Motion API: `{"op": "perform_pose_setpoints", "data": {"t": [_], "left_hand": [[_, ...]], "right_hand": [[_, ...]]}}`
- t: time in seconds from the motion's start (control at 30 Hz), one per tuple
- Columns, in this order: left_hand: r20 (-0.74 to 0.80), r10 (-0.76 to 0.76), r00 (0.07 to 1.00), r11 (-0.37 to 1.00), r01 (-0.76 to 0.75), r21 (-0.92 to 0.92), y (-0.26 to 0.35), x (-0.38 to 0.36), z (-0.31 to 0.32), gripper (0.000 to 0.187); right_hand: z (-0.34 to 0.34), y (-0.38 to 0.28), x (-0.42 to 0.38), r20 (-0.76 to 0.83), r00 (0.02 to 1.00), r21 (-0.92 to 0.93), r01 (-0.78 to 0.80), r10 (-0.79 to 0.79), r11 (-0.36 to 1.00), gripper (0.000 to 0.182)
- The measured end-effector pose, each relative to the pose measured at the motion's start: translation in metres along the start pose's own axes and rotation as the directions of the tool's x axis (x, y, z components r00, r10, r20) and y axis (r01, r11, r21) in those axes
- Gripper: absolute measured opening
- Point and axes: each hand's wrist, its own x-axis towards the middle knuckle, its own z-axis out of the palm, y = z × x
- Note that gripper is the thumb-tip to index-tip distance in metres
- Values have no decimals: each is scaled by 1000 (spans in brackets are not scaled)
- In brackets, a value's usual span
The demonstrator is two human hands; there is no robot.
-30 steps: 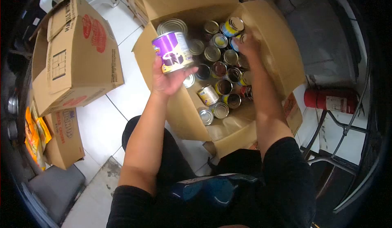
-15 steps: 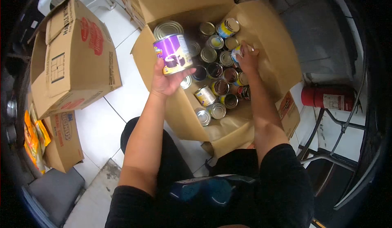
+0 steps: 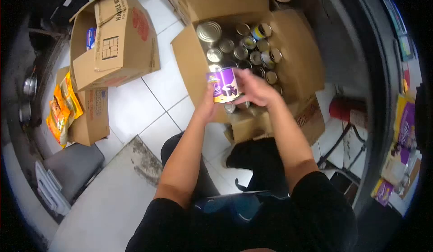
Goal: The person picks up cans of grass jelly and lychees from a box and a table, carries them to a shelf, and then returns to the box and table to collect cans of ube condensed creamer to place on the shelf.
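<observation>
Head view has your left hand [image 3: 207, 106] gripping a purple can [image 3: 223, 86] by its left side, the lid end up and the cream-coloured lower part of the label toward you.

"And your right hand [image 3: 258, 89]?"

"It is open and cupped, thumb and fingers apart, at the can's right side. It is blurred, so I cannot tell you whether its fingertips touch the metal."

"Where do you have that can?"

"Above the near left part of an open cardboard box [image 3: 303, 56], in front of your knees. Beneath and beyond it you have many smaller cans, most of them upright. One yellow-and-blue can [image 3: 261, 31] leans on its neighbours, and a large can [image 3: 209, 31] stands in the far left corner."

"What else is around you?"

"To your left, another carton [image 3: 110, 49] with a blue pack [image 3: 90, 38] inside, and nearer you, orange packets [image 3: 64, 110] against a smaller carton [image 3: 95, 116]. To your right, beyond the box, a red cylinder [image 3: 339, 110] lies near a metal frame. White tiles [image 3: 151, 101] show between the cartons."
</observation>
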Motion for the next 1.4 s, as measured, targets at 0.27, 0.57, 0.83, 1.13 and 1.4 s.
{"op": "perform_pose_setpoints", "data": {"t": [0.27, 0.57, 0.83, 1.13, 1.4], "left_hand": [[286, -137, 948, 752, -89, 653, 44, -154, 89, 76], [751, 33, 659, 208, -739, 640, 141, -229, 346, 68], [667, 149, 730, 288, -677, 677, 60, -143, 491, 100], [828, -304, 471, 465, -685, 561, 94, -127, 492, 84], [768, -589, 252, 398, -736, 547, 82, -90, 522, 84]], "right_hand": [[81, 67, -164, 37, 984, 17, 176, -177, 984, 74], [121, 20, -484, -334, 652, -625, 387, -681, 678, 89], [50, 32, -582, -674, 93, -686, 287, -733, 668, 90], [-21, 6, -599, -458, 508, -631, 392, -729, 670, 88], [-72, 0, -583, -279, 507, -643, 532, -815, 551, 94]]}}
